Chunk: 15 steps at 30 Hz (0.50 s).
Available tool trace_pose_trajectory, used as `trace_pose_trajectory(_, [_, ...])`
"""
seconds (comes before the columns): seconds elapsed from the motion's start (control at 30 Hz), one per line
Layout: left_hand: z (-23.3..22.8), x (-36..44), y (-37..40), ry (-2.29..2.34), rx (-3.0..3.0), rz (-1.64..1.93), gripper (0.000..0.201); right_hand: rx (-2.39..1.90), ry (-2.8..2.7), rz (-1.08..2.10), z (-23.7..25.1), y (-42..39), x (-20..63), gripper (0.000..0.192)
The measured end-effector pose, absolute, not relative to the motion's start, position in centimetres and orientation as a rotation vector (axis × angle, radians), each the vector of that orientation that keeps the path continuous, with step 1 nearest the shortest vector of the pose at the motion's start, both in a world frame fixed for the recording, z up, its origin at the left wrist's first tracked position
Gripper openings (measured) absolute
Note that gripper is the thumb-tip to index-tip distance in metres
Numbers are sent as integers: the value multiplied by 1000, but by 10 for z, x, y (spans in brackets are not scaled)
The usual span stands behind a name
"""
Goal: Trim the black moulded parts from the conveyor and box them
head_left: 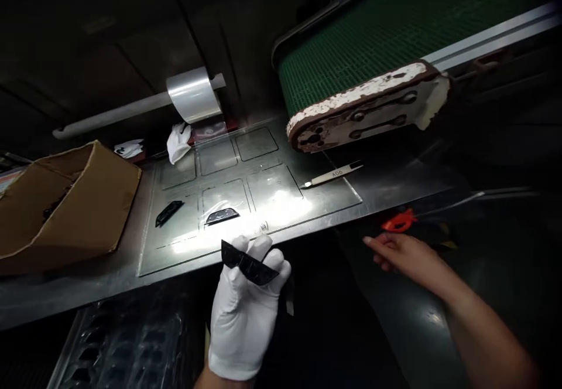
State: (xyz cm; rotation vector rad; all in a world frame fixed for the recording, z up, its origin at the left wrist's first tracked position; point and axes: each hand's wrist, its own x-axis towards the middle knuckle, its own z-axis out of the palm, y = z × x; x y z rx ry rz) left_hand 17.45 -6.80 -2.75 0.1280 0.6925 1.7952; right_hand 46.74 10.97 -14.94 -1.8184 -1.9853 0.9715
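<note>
My left hand point(246, 321), in a white glove, is closed on a flat black plastic part point(251, 265) shaped like a long trapezoid. I hold it tilted just off the table's front edge, fingers behind it and thumb at its lower side. On the sheet beyond lie two similar pieces, a dark part point(168, 213) at the left and a glossy part point(222, 216) nearer the middle. My bare right hand point(397, 251) is over to the right, fingers curled and pressed together. Whatever it may pinch is too small to make out. Just behind it is a red object point(399, 220).
A cutter marked A06 point(332, 175) lies on the metal table point(118, 283). At left stands a cardboard box point(100, 201); below it are clear moulded trays point(127, 342). A film roll point(194, 95) and white cloth point(178, 143) sit behind. A green conveyor point(373, 37) overhangs the right.
</note>
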Motion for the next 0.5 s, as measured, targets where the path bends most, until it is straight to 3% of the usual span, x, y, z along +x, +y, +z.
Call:
trace_pose_trajectory(0.1, [-27, 173, -64, 711, 112, 1797, 25, -1552, -2238, 1304, -92, 84, 432, 46])
trace_pose_trajectory(0.2, [-29, 173, -64, 769, 110, 1812, 27, -990, -2206, 1167, -28, 54, 376, 21])
trace_pose_trajectory(0.27, [-31, 172, -66, 841, 136, 1841, 28, -684, -2205, 1108, 1, 38, 337, 19])
trace_pose_trajectory(0.5, [-43, 157, -79, 1173, 327, 1911, 34, -413, -2430, 978, 6, 27, 267, 10])
